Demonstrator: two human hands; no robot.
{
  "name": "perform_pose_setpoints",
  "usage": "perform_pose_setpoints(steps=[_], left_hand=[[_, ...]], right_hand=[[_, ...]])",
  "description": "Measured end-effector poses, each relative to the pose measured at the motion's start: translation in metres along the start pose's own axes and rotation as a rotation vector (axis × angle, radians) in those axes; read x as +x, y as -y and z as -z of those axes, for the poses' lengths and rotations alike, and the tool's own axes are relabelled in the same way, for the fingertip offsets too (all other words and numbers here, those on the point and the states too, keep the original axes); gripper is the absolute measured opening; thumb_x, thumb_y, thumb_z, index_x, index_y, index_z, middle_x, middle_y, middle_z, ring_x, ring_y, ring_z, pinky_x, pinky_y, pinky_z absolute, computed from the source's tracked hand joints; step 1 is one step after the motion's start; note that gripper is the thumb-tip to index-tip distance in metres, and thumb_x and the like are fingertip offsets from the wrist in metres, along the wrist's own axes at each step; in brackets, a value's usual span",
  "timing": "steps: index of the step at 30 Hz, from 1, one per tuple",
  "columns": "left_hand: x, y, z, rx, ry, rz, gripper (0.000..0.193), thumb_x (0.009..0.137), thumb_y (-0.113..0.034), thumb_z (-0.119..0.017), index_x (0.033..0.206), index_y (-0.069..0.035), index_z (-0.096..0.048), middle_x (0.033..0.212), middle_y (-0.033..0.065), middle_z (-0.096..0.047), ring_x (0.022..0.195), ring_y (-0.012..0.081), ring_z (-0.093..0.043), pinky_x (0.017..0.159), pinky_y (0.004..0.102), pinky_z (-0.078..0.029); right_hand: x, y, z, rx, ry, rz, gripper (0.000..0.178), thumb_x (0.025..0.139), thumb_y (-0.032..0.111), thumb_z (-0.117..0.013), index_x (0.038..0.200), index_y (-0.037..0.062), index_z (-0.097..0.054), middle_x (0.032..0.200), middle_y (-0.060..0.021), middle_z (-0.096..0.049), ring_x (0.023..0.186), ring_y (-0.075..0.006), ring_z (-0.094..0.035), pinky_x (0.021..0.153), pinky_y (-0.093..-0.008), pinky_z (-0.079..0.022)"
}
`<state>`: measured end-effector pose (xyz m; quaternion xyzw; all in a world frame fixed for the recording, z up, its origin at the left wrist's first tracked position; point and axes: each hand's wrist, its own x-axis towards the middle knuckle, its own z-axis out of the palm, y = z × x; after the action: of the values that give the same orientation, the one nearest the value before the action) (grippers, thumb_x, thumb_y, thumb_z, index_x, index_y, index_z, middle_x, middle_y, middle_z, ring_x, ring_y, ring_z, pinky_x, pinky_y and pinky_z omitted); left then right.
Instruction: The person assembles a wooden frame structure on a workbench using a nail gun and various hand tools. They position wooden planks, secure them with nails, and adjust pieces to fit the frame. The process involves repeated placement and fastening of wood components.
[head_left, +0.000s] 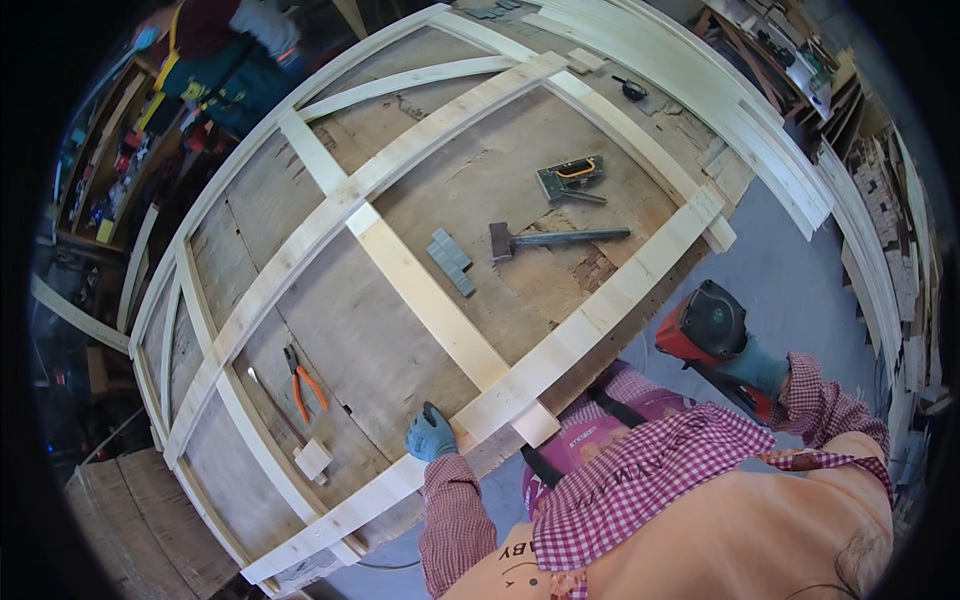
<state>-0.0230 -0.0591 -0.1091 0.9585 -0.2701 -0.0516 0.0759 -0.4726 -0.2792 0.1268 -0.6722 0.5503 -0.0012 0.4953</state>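
Note:
My left hand, in a blue-grey glove, rests on the near rail of a pale wooden frame, its fingers bent over the wood. In my right hand, also gloved, is the handle of a red and black nail gun, held off the frame's right near side. A crossbar meets the near rail to the right of my left hand. Below that joint a short wood block sticks out toward me. The frame lies on a worn plywood worktop.
Within the frame lie a hammer, a manual staple gun, grey staple strips, orange-handled pliers and a rod with a wood block. Long boards are stacked far right. Another person stands far left.

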Motion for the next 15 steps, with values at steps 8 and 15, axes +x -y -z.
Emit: perform_pose_setpoints(steps=[8, 15], left_hand=[[-0.021, -0.036, 0.010, 0.054, -0.288, -0.212, 0.029, 0.084, -0.028, -0.059, 0.104, -0.008, -0.059, 0.105, 0.0112, -0.061, 0.098, 0.0285, -0.055, 0.094, 0.0445, -0.037], [-0.117, -0.254, 0.012, -0.093, -0.017, -0.152, 0.053, 0.081, -0.033, -0.062, 0.124, -0.005, -0.048, 0.122, 0.0175, -0.051, 0.117, 0.0341, -0.043, 0.103, 0.0466, -0.027]], right_hand=[[0.036, -0.084, 0.109, 0.120, -0.112, 0.138, 0.040, 0.074, 0.017, -0.073, 0.109, 0.0043, -0.059, 0.083, -0.0053, -0.066, 0.064, -0.0115, -0.061, 0.058, -0.0288, -0.052], [0.106, -0.110, 0.259, 0.154, -0.157, -0.006, 0.037, 0.070, 0.013, -0.072, 0.105, 0.0043, -0.061, 0.086, -0.0109, -0.068, 0.071, -0.0189, -0.065, 0.063, -0.0316, -0.051]])
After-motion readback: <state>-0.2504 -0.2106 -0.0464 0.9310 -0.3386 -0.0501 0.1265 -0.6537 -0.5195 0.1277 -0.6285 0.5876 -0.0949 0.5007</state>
